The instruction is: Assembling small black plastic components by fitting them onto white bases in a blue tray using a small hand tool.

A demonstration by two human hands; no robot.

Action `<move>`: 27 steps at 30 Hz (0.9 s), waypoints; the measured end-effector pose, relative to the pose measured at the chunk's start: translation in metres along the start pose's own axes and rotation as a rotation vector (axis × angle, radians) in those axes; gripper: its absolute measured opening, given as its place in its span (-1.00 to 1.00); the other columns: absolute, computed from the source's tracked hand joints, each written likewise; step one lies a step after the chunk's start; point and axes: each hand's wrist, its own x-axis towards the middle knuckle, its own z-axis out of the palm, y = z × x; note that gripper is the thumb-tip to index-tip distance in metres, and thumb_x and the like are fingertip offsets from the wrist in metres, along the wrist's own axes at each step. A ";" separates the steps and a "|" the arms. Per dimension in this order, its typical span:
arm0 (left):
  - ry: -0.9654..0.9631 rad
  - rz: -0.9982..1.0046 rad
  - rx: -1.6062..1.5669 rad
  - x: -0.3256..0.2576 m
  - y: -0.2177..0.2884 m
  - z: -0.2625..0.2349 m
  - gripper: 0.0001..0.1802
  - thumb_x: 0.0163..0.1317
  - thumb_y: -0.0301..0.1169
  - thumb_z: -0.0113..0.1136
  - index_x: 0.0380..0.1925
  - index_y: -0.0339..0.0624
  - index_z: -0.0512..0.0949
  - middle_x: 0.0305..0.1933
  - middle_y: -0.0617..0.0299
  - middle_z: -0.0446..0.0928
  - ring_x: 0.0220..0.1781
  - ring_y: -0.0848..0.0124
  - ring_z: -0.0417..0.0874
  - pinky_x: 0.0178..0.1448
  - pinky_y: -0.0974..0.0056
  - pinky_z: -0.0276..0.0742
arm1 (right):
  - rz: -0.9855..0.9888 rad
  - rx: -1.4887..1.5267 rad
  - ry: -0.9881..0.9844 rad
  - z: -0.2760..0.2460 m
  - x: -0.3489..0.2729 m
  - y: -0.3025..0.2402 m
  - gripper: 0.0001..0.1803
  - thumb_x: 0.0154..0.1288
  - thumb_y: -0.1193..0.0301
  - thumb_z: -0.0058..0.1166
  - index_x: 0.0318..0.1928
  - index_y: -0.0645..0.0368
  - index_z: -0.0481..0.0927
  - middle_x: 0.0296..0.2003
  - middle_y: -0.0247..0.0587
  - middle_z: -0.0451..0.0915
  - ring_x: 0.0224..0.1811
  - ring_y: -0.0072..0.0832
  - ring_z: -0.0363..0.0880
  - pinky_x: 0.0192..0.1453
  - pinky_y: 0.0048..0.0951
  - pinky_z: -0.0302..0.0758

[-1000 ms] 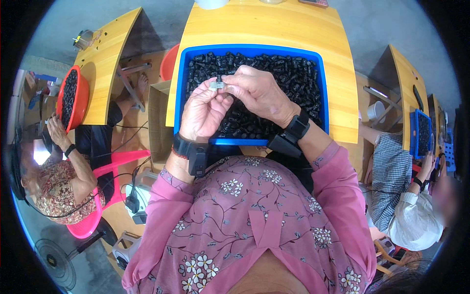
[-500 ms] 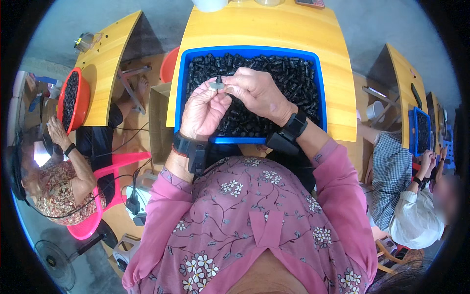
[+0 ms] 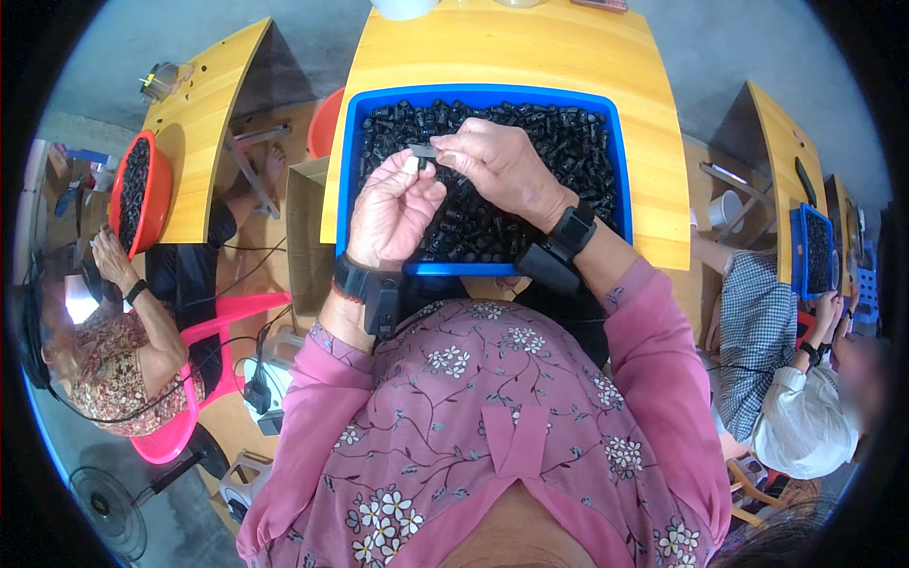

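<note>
Above the blue tray (image 3: 625, 189), my two hands meet close together. My left hand (image 3: 390, 210) is closed, pinching a small black plastic part (image 3: 423, 163) between thumb and fingertips. My right hand (image 3: 497, 170) is closed on a small flat grey blade-like piece (image 3: 422, 150), which lies against the top of the black part. Something small and pale (image 3: 411, 165) shows at the left fingertips; I cannot tell what it is. Beneath both hands, many loose black plastic parts (image 3: 540, 142) fill the tray.
The tray stands on a yellow wooden table (image 3: 511, 52), with a white container (image 3: 405, 8) at its far edge. A cardboard box (image 3: 308, 222) is left of the table. People sit at tables on both sides, one by a red basin (image 3: 159, 204) of black parts.
The grey piece has tilted and risen slightly over the black part, as my right fingers shifted up a little. My left hand has turned slightly, staying in about the same place.
</note>
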 end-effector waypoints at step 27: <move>-0.040 -0.031 -0.050 0.002 0.002 0.000 -0.92 0.35 -0.58 0.05 -0.21 -0.27 0.52 -0.25 0.15 0.61 -0.21 0.44 0.59 -0.14 0.32 0.47 | -0.024 0.000 0.009 0.000 0.001 -0.001 -0.77 0.30 0.45 0.16 -0.07 0.27 0.65 -0.35 -0.09 0.58 -0.31 -0.20 0.64 -0.22 -0.39 0.57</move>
